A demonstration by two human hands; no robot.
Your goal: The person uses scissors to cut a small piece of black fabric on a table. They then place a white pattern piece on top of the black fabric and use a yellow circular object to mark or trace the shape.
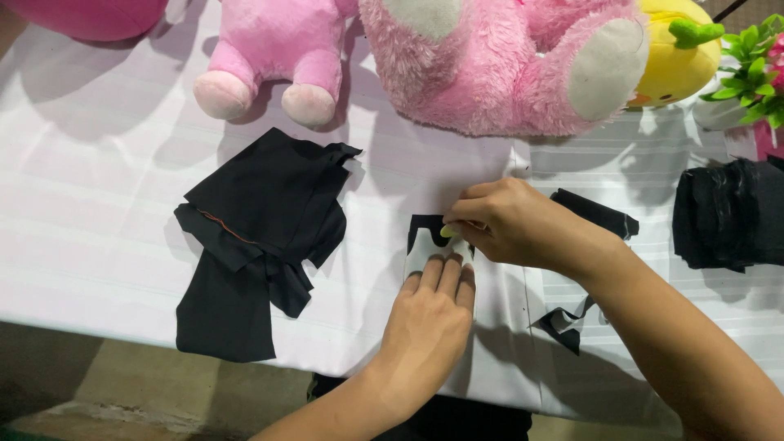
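Observation:
My left hand (429, 318) lies flat on a white paper pattern piece (425, 249), fingers pressing it down onto a small piece of black fabric (423, 224) on the white table cover (98, 188). My right hand (506, 222) pinches a small pale yellow piece of chalk (448, 231) at the pattern's top edge. Part of the black fabric is hidden under both hands.
A pile of black fabric pieces (257, 237) lies to the left, partly hanging over the table edge. More black scraps (600, 214) and a black stack (727, 214) sit to the right. Pink plush toys (498, 65), a yellow plush (678, 57) and a green plant (755, 65) line the back.

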